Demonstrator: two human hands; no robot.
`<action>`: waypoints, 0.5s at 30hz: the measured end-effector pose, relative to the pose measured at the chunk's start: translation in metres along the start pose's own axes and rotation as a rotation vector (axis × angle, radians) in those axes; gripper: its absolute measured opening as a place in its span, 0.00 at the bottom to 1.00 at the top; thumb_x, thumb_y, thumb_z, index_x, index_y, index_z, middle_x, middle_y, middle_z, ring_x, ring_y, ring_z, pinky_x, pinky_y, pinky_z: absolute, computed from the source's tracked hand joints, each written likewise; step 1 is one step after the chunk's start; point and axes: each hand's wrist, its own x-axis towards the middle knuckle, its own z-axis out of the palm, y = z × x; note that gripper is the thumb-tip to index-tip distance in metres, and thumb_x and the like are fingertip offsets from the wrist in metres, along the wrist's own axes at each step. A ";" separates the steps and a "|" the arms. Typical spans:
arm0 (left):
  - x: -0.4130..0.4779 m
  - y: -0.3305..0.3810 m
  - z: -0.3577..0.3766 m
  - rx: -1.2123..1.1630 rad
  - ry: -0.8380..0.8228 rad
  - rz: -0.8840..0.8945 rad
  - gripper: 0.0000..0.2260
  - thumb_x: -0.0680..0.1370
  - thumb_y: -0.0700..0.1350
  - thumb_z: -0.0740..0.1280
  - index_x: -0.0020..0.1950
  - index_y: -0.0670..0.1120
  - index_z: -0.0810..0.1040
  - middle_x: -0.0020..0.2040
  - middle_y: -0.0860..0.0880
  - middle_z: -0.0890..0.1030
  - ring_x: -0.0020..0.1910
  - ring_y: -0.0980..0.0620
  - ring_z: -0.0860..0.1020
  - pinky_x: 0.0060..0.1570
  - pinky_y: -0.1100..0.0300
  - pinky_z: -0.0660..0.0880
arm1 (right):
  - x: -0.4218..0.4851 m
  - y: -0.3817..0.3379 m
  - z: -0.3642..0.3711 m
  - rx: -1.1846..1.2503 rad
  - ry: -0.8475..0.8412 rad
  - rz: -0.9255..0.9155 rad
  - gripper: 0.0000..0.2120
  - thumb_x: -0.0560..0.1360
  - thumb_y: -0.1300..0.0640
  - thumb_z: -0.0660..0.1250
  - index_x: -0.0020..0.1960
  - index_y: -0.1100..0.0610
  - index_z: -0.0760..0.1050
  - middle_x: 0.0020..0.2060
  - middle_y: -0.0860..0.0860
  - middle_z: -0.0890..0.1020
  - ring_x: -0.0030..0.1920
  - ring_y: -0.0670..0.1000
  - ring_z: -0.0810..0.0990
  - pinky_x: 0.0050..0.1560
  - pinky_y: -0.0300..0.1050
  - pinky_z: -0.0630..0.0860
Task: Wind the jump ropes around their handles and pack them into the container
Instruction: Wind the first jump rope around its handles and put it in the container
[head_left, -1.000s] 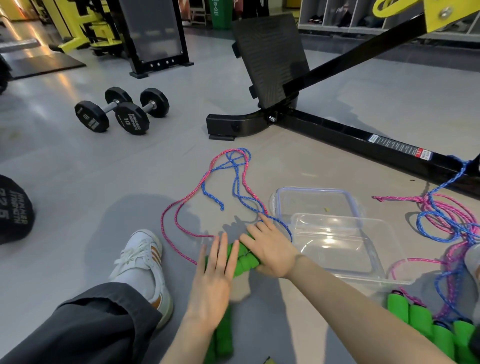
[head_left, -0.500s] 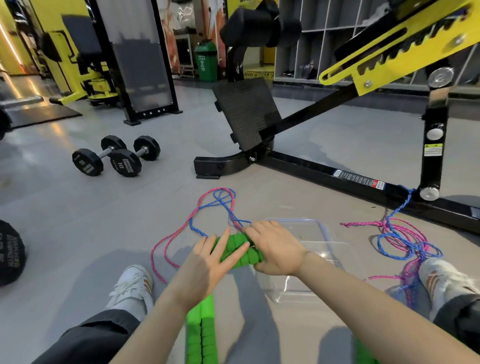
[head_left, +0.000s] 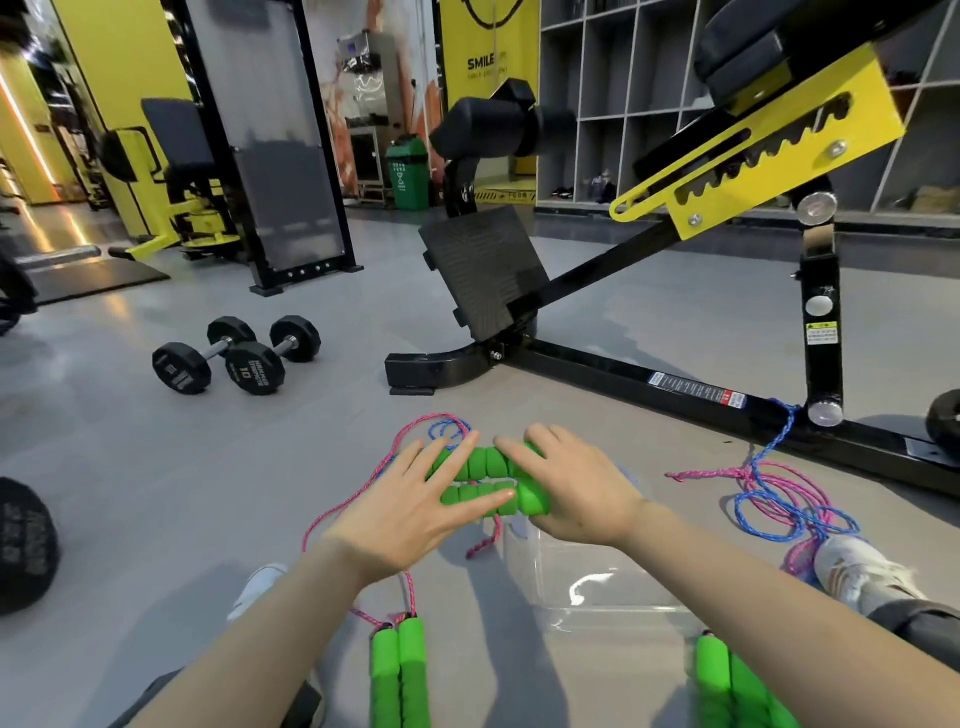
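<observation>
A pair of green foam handles (head_left: 483, 465) is held side by side above the floor, over the far end of a clear plastic container (head_left: 597, 577). My right hand (head_left: 576, 493) grips their right end from above. My left hand (head_left: 410, 514) lies against their left end with straight, spread fingers and the thumb across the lower handle. Their pink and blue rope (head_left: 363, 493) trails loose down to the floor on the left, and a short end hangs below the handles.
Two more green handle pairs lie near me, one at bottom centre (head_left: 400, 675) and one at bottom right (head_left: 727, 680). A loose pink and blue rope pile (head_left: 779, 499) lies right, by my shoe (head_left: 852, 566). Ahead stand a black bench frame (head_left: 623, 374) and dumbbells (head_left: 234, 358).
Both hands have lifted the green handles off the floor and turned them level, to above the container's far end. The camera has tilted up.
</observation>
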 end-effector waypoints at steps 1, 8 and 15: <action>0.000 -0.002 -0.001 0.007 -0.007 0.006 0.44 0.69 0.48 0.74 0.77 0.60 0.51 0.72 0.34 0.60 0.61 0.32 0.73 0.57 0.41 0.74 | -0.001 -0.001 0.000 -0.002 0.012 0.008 0.28 0.66 0.49 0.68 0.64 0.52 0.62 0.42 0.53 0.72 0.38 0.57 0.72 0.29 0.47 0.72; 0.010 -0.013 -0.016 0.165 0.067 0.073 0.46 0.63 0.40 0.74 0.76 0.59 0.57 0.70 0.35 0.64 0.58 0.35 0.70 0.55 0.42 0.68 | -0.006 0.000 -0.008 0.104 0.044 0.071 0.31 0.66 0.44 0.56 0.69 0.46 0.55 0.49 0.54 0.72 0.42 0.58 0.75 0.33 0.52 0.76; -0.014 -0.032 -0.011 0.252 0.111 0.082 0.38 0.68 0.37 0.59 0.76 0.56 0.55 0.70 0.35 0.63 0.58 0.35 0.67 0.55 0.41 0.63 | -0.005 0.007 0.000 0.604 -0.178 0.259 0.51 0.64 0.55 0.75 0.75 0.41 0.45 0.60 0.45 0.69 0.44 0.41 0.72 0.46 0.27 0.67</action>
